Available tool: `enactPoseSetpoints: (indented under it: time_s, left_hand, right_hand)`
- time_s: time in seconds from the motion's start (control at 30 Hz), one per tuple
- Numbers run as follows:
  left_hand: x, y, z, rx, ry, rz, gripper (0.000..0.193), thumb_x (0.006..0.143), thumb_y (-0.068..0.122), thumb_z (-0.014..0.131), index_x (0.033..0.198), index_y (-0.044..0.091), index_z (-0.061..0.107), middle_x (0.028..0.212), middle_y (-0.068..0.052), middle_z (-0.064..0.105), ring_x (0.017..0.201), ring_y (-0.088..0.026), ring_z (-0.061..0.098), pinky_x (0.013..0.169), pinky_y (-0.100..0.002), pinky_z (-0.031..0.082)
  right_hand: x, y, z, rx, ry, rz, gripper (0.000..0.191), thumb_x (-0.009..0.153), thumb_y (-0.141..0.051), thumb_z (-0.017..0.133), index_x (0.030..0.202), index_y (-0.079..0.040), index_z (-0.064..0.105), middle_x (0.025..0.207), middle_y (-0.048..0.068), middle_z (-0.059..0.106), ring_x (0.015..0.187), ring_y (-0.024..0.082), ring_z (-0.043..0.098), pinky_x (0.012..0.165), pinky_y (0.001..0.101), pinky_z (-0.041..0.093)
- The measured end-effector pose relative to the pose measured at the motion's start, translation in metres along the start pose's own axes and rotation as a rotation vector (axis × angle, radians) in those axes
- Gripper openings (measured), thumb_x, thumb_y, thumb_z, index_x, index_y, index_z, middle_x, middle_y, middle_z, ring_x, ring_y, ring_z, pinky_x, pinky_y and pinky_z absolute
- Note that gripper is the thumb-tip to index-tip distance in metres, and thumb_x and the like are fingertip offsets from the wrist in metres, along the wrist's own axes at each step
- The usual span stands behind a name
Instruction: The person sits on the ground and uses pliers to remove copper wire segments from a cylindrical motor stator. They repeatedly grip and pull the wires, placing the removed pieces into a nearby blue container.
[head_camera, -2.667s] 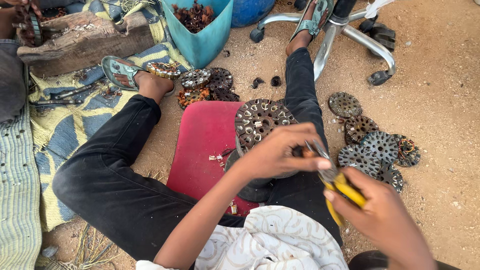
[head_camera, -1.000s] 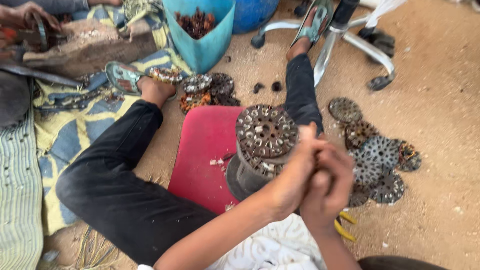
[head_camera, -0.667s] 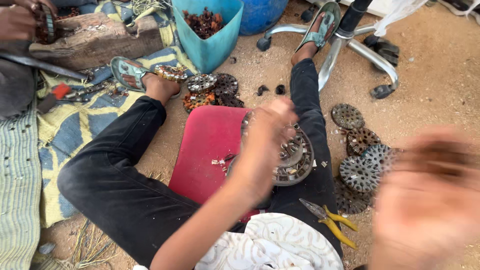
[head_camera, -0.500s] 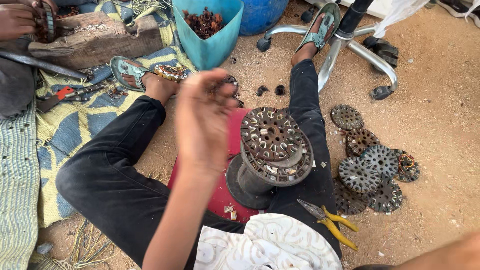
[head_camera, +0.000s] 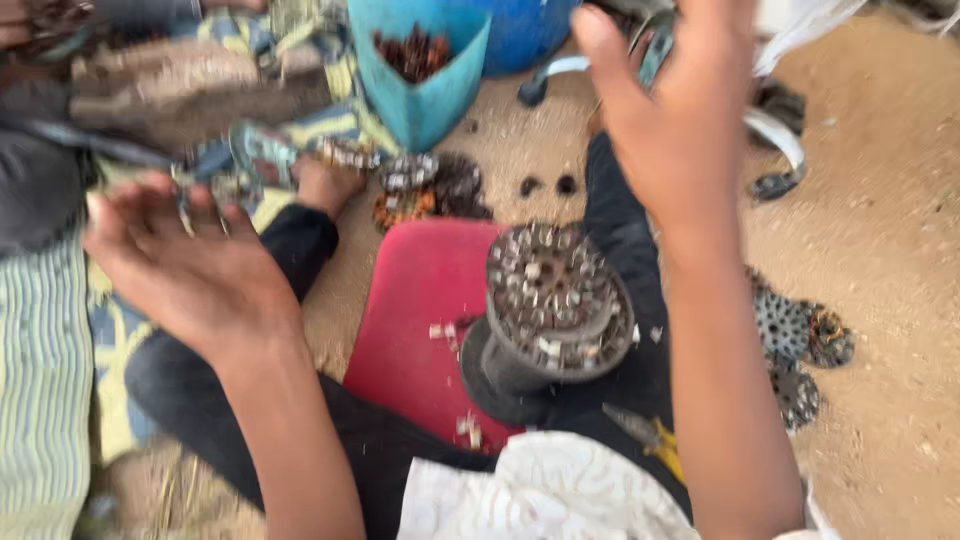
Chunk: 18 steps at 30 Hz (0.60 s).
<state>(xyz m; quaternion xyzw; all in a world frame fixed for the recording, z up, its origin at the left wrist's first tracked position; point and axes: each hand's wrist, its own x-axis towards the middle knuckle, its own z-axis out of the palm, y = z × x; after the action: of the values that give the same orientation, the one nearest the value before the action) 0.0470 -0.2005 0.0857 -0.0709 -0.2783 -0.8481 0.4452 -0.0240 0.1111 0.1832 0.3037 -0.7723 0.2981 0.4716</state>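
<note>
I see a teal bin (head_camera: 425, 95) of dark scrap at the top, a red mat (head_camera: 415, 330) on the sandy ground (head_camera: 890, 260), spare round plates (head_camera: 800, 335) at right, and yellow-handled pliers (head_camera: 655, 440) near the bottom.

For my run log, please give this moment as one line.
left hand: raised, open, empty | right hand: raised, open, empty | round metal part: between legs, untouched | pliers: on lap

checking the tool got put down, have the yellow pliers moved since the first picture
Yes. The yellow pliers were in the right hand then; now they lie on the lap, just below the round metal stack, while that hand is raised, open.
</note>
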Motion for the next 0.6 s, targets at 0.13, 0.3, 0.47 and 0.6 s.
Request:
enactPoseSetpoints:
  time_s: [0.13, 0.3, 0.47, 0.6]
  left_hand:
    - [0.009, 0.002, -0.012, -0.059, 0.049, -0.059, 0.024, 0.106, 0.035, 0.064, 0.107, 0.012, 0.058, 0.107, -0.002, 0.061, 0.087, -0.017, 0.052, 0.078, -0.033, 0.04]
    - [0.005, -0.001, -0.012, -0.001, 0.032, 0.01, 0.024, 0.106, 0.034, 0.062, 0.106, 0.011, 0.057, 0.101, -0.002, 0.058, 0.085, -0.017, 0.051, 0.078, -0.032, 0.04]
    - [0.001, -0.004, -0.008, 0.058, 0.014, 0.019, 0.025, 0.109, 0.035, 0.062, 0.107, 0.011, 0.057, 0.097, -0.001, 0.057, 0.084, -0.016, 0.05, 0.075, -0.032, 0.039]
    - [0.002, -0.007, -0.008, 0.07, -0.008, 0.005, 0.026, 0.109, 0.037, 0.062, 0.106, 0.012, 0.057, 0.1, -0.002, 0.059, 0.08, -0.015, 0.048, 0.074, -0.032, 0.039]
  right_hand:
    - [-0.093, 0.007, -0.001, 0.122, -0.461, 0.629, 0.082, 0.085, -0.05, 0.077, 0.14, 0.001, 0.043, 0.136, 0.028, 0.056, 0.128, 0.037, 0.059, 0.107, 0.0485, 0.047]
    - [-0.116, -0.007, 0.03, -0.236, -1.056, 0.87, 0.145, 0.05, -0.081, 0.083, 0.162, -0.018, 0.016, 0.162, 0.029, 0.016, 0.148, 0.052, 0.018, 0.115, 0.0665, 0.02]
    - [-0.128, -0.013, 0.034, -0.283, -0.997, 0.728, 0.148, 0.041, -0.073, 0.092, 0.158, -0.016, 0.021, 0.156, 0.031, 0.022, 0.145, 0.053, 0.02, 0.112, 0.0644, 0.021]
    - [-0.115, -0.026, 0.031, -0.262, -0.926, 0.877, 0.128, 0.042, -0.055, 0.094, 0.152, -0.026, 0.035, 0.151, 0.021, 0.037, 0.139, 0.047, 0.033, 0.113, 0.0611, 0.026]
